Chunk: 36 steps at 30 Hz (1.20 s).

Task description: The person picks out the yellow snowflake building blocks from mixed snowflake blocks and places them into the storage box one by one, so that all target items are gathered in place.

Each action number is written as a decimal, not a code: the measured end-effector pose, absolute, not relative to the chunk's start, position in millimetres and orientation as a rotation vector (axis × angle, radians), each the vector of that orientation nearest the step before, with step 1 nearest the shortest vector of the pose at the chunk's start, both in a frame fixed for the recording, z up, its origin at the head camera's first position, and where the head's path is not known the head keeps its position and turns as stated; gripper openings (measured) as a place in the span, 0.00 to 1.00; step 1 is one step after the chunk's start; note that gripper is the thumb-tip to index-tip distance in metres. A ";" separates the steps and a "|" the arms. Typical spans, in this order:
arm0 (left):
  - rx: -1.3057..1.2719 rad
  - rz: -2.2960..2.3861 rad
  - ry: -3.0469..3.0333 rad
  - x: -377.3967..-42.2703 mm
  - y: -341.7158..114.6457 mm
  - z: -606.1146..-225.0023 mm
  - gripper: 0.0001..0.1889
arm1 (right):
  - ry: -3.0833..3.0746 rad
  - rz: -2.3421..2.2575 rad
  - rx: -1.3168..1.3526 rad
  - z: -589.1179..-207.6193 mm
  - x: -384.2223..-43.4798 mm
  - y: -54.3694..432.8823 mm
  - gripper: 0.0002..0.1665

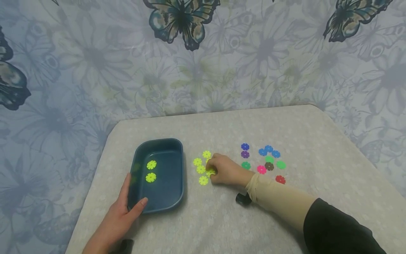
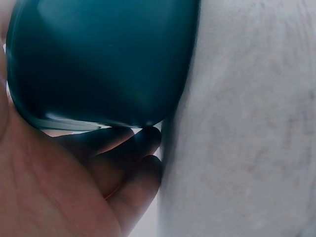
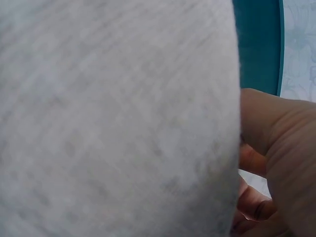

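A dark teal plastic tray [image 1: 161, 197] stands on the table's left side, with two yellow notched discs [image 1: 151, 171] on its floor. My left hand [image 1: 115, 215] grips its near left corner, thumb over the rim and fingers along the outside. The left wrist view shows the curled fingers [image 2: 133, 185] against the tray's wall [image 2: 108, 64]. Right of the tray lie several more yellow discs [image 1: 201, 169]. Among them my right hand [image 1: 226, 171] has its fingers curled down, and a yellow disc [image 1: 210, 172] shows between thumb and fingers. Their exact contact is partly hidden.
Farther right lie loose discs: blue [image 1: 268, 149], purple [image 1: 245, 154], green [image 1: 281, 164], pink [image 1: 261, 169], brown [image 1: 269, 166] and red [image 1: 280, 179]. A pale cloth covers the table [image 1: 222, 225]. Its back edge meets a patterned wall [image 1: 206, 77].
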<state>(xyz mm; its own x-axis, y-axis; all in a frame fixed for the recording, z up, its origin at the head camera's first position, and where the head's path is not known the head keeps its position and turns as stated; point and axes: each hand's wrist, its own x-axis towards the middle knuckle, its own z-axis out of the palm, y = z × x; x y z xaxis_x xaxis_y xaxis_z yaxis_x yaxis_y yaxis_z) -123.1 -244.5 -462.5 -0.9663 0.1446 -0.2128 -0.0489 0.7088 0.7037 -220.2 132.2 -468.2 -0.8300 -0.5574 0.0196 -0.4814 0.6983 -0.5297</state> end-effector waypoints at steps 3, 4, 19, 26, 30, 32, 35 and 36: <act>0.083 1.107 2.672 -122.9 -244.6 -462.3 0.56 | 2.765 -0.812 -0.844 -467.3 -219.1 132.5 0.17; 0.084 1.108 2.672 -122.9 -244.7 -462.2 0.56 | 2.766 -0.812 -0.843 -467.2 -219.0 132.5 0.17; 0.084 1.110 2.668 -124.3 -245.0 -462.8 0.56 | 2.791 -0.815 -0.838 -470.8 -220.4 133.1 0.17; 0.080 1.110 2.665 -123.9 -245.2 -462.8 0.56 | 2.783 -0.844 -0.842 -471.2 -219.6 133.3 0.17; 0.065 1.101 2.652 -123.9 -245.6 -463.7 0.56 | 2.778 -0.846 -0.819 -471.7 -218.8 132.8 0.16; 0.059 1.096 2.647 -124.1 -246.0 -464.5 0.56 | 2.777 -0.848 -0.811 -472.2 -218.5 132.8 0.16; 0.059 1.096 2.645 -124.5 -246.7 -465.7 0.56 | 2.776 -0.852 -0.799 -472.9 -218.3 132.7 0.15; 0.059 1.096 2.645 -124.5 -246.9 -466.0 0.56 | 2.774 -0.854 -0.798 -473.0 -218.3 132.7 0.15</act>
